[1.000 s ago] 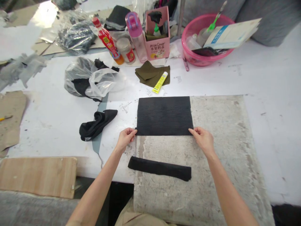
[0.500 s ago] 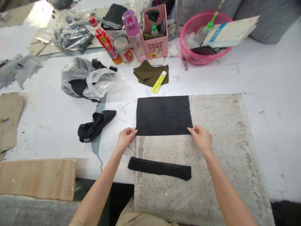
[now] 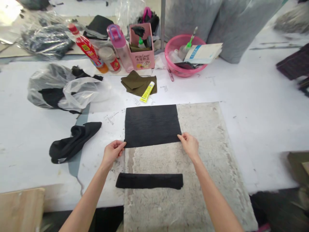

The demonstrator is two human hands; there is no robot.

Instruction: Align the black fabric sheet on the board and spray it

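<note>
A rectangular piece of black ribbed fabric (image 3: 152, 124) lies flat at the far left part of a worn grey board (image 3: 205, 161). My left hand (image 3: 113, 153) pinches its near left corner between thumb and fingers. At the near right corner, my right hand (image 3: 190, 144) grips the fabric the same way. Closer to me, a narrow folded black fabric strip (image 3: 149, 181) lies across the board, its left end reaching past the board's edge. Neither hand touches the strip.
Left of the board lie a crumpled black cloth (image 3: 74, 141) and a clear plastic bag (image 3: 53, 87) with black scraps. Beyond are a yellow tube (image 3: 147, 92) on olive fabric (image 3: 135, 84), a red-labelled bottle (image 3: 88, 50), a pink box (image 3: 144, 59) and a pink basin (image 3: 185, 72).
The head view has swung to the right, so everything appears shifted left. Both hands keep their hold on the corners of the black ribbed fabric.
</note>
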